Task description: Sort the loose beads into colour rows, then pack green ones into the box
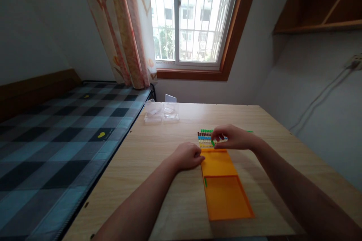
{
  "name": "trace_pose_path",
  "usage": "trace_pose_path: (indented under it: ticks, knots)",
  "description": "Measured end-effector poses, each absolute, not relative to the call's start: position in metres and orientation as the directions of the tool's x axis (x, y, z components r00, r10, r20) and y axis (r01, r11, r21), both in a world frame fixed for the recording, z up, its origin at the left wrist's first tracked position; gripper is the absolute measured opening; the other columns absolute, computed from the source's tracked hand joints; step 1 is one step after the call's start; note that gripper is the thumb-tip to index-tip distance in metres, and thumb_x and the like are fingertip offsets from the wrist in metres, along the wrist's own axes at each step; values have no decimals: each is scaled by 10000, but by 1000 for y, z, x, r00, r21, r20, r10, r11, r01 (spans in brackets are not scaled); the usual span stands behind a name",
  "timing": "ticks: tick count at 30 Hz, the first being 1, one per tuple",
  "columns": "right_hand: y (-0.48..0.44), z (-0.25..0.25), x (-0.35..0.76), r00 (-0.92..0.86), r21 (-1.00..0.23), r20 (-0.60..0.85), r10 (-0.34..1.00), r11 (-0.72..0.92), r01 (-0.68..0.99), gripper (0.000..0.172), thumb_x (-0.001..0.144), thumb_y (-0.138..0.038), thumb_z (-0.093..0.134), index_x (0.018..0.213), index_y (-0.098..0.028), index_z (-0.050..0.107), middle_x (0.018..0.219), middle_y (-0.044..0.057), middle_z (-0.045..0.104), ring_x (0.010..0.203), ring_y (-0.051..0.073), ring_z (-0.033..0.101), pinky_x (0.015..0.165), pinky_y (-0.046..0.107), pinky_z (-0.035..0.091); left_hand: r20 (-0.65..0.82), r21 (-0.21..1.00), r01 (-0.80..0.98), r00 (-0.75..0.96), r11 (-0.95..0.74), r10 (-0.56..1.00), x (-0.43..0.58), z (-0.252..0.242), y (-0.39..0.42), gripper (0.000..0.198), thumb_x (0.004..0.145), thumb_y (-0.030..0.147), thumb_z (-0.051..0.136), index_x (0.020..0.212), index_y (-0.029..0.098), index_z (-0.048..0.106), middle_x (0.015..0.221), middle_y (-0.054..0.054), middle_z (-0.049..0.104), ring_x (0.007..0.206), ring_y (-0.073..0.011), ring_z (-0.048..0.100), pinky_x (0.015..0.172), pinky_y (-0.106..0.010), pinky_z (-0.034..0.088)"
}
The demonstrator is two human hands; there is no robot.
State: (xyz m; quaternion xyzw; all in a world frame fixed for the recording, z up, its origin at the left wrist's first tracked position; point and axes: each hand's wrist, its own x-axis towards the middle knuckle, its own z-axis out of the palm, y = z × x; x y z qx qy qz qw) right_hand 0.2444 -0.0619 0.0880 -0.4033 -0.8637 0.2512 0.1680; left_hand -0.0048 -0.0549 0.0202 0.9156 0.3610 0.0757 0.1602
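An orange two-panel tray (230, 197) with raised rims lies on the table, one small green piece (206, 182) against the left wall of its near panel. My left hand (188, 156) is closed at the left edge of the far panel, thumb and curled fingers on the rim. Just beyond the tray, my right hand (230, 137) pinches a small green strip (213, 143) between thumb and fingers. Under and beside that hand are rows of small coloured pieces (204, 138) in green, brown, blue, cream and yellow; the hand hides part of them.
Two clear plastic boxes (171, 112) with raised lids stand at the table's (135, 180) far left. Another green piece (249, 131) lies beyond my right wrist. A checked bed (70, 131) runs along the left side; a window (195, 19) and curtain (124, 22) are behind.
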Motion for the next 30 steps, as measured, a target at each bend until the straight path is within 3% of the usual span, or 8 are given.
trace_pose_path:
  ticks: [8, 17, 23, 30]
  knots:
    - [-147, 57, 223, -704, -463, -123, 699, 587, 664, 178, 786, -290, 740, 951, -224, 730, 859, 9, 690, 751, 152, 604, 649, 253, 378, 34, 272, 643, 738, -716, 674, -3, 19, -57, 288, 854, 383, 595, 642, 194, 645, 693, -39, 680, 625, -166, 535, 555, -307, 254]
    - [-156, 31, 216, -684, -305, -58, 727, 639, 706, 146, 788, -348, 744, 828, -216, 699, 825, 8, 713, 707, 154, 614, 590, 271, 286, 24, 267, 625, 757, -734, 653, -4, 19, -58, 295, 857, 370, 579, 624, 189, 593, 690, -37, 668, 626, -158, 518, 561, -304, 251]
    - [-155, 32, 226, -696, -400, 86, 713, 665, 631, 139, 874, -343, 696, 981, -268, 742, 815, -8, 714, 678, 127, 613, 595, 272, 314, 8, 252, 619, 767, -744, 641, -2, 20, -57, 294, 877, 355, 567, 637, 189, 604, 718, -42, 682, 661, -171, 557, 577, -308, 289]
    - [-152, 32, 239, -770, -418, 127, 625, 738, 530, 164, 889, -200, 603, 891, -248, 760, 703, 1, 645, 608, 112, 541, 574, 264, 308, 8, 262, 608, 776, -750, 631, 0, 19, -56, 313, 887, 370, 557, 635, 189, 594, 723, -44, 674, 683, -182, 574, 586, -313, 308]
